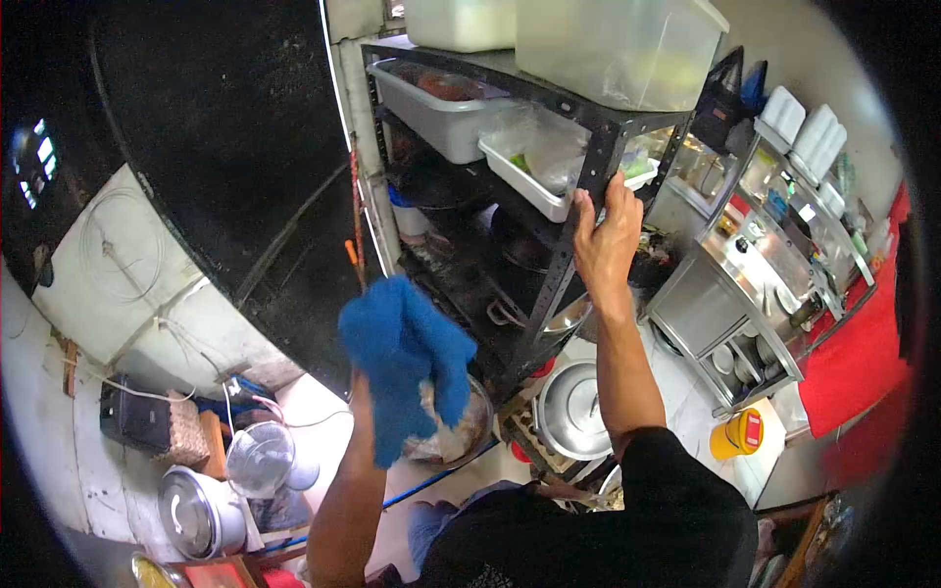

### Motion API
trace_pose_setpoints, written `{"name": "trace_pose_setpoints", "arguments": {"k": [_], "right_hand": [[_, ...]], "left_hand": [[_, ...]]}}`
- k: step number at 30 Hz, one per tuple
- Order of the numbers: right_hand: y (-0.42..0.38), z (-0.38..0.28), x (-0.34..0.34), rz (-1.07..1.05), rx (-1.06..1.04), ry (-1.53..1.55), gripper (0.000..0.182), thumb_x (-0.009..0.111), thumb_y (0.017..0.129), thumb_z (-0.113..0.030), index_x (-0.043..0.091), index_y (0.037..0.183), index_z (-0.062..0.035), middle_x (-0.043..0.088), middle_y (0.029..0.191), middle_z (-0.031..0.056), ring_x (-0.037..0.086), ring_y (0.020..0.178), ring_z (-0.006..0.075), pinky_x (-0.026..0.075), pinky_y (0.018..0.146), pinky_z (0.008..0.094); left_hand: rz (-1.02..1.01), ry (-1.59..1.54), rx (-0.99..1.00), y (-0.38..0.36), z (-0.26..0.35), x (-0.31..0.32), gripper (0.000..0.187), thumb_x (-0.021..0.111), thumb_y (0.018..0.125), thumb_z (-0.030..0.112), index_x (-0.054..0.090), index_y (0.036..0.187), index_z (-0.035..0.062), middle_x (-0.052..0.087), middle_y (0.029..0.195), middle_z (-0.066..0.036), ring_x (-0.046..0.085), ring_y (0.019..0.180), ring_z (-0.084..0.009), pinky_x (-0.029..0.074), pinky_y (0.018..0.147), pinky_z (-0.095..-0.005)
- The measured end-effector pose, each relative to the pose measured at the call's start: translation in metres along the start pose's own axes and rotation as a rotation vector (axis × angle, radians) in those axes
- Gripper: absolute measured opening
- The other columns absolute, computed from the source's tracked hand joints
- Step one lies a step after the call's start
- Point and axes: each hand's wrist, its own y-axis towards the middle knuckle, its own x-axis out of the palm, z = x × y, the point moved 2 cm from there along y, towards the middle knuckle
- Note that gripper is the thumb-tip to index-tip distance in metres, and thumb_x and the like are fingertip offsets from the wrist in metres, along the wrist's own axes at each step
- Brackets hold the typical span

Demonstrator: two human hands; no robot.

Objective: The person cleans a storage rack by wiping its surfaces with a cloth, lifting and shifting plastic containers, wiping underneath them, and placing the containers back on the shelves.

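A blue cloth (pixel 407 353) hangs over my left hand and hides its fingers, in front of the dark wall panel. My right hand (pixel 610 235) grips the front corner post (pixel 559 284) of a black metal shelf, fingers wrapped round its edge. Just left of that hand, a white tray (pixel 529 186) with a plastic bag and something green rests on the shelf. A grey bin (pixel 441 122) with reddish contents stands further back. Large translucent containers (pixel 618 54) sit on the top shelf.
On the floor below are a lidded metal pot (pixel 575 412) and a basin partly behind the cloth. A steel cabinet (pixel 701 314) with dishes and a yellow bucket (pixel 735 434) stand at right. Another lidded pot (pixel 201 514) and a clear basket (pixel 260 459) are at lower left.
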Motion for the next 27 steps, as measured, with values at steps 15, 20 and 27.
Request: {"name": "trace_pose_setpoints", "arguments": {"k": [15, 20, 27], "right_hand": [[-0.004, 0.005, -0.001, -0.118, 0.014, -0.079, 0.059, 0.066, 0.079, 0.003, 0.044, 0.134, 0.0080, 0.056, 0.107, 0.0228, 0.051, 0.095, 0.0412, 0.043, 0.084, 0.0482], [0.000, -0.005, 0.000, -0.071, -0.010, -0.043, 0.050, 0.062, 0.080, -0.001, 0.051, 0.129, 0.0038, 0.058, 0.113, 0.0237, 0.051, 0.098, 0.0437, 0.043, 0.087, 0.0505], [0.000, -0.006, -0.002, -0.129, 0.145, -0.008, 0.049, 0.068, 0.085, -0.003, 0.050, 0.129, 0.0071, 0.059, 0.108, 0.0240, 0.052, 0.093, 0.0413, 0.044, 0.083, 0.0461]], "left_hand": [[-0.209, 0.782, 1.420, 0.226, 0.054, 0.290, 0.034, 0.050, 0.095, 0.026, 0.062, 0.105, -0.0040, 0.052, 0.118, -0.034, 0.040, 0.120, -0.0549, 0.018, 0.109, -0.0711], [-0.621, 0.778, 1.342, 0.167, 0.024, 0.285, 0.031, 0.052, 0.092, 0.023, 0.063, 0.108, -0.0010, 0.059, 0.113, -0.034, 0.050, 0.110, -0.0561, 0.032, 0.104, -0.0641], [-0.216, 0.830, 1.211, 0.225, 0.041, 0.268, 0.027, 0.052, 0.088, 0.017, 0.064, 0.102, -0.0033, 0.063, 0.102, -0.032, 0.055, 0.101, -0.0514, 0.042, 0.091, -0.0551]]}}
